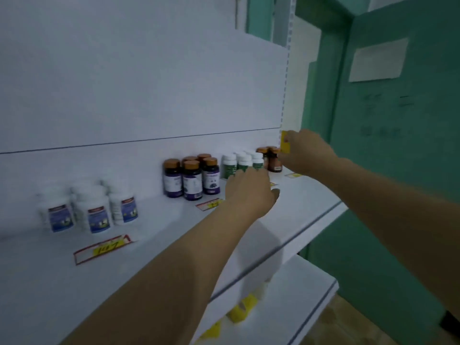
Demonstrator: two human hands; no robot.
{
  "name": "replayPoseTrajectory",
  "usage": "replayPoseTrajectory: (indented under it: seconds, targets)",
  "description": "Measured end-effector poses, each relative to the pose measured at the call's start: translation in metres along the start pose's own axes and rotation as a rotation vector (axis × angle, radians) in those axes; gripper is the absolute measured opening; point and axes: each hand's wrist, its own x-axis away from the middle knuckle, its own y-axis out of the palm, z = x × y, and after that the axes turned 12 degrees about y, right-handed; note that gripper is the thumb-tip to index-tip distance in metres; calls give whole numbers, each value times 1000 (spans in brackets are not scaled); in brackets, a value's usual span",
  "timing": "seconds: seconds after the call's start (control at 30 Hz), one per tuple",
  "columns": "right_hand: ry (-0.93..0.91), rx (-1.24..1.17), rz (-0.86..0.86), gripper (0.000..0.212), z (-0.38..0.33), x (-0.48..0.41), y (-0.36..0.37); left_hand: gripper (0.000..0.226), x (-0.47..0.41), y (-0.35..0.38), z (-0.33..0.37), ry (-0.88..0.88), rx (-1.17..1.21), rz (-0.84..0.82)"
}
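At the shelf's (305, 194) far right end, the right hand (308, 155) pinches a yellow card (285, 148) at one o'clock of the brown bottles (273, 161). Card judged light and bendable, best held by its edge. The left hand (249, 192) reaches the white bottles (230, 165) at its twelve o'clock; its grip cannot be told.

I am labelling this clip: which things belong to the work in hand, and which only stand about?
In hand: right hand pinching the yellow tag; left hand by the green-label bottles.
Standing about: purple-label bottles; blue-label bottles; red-framed price tag; yellow packs on the lower shelf.
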Motion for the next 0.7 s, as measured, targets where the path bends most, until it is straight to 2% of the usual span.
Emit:
replayPoseTrajectory:
  seconds: [0.3, 0.7]
  targets:
    - [-424, -187, -81, 42, -101, -29, 38, 42, 36, -21, -79, -454, -152, 44]
    - [-757, -360, -188, 42, -207, 15, 49, 46, 119, -41, -115, -784, -311, 12]
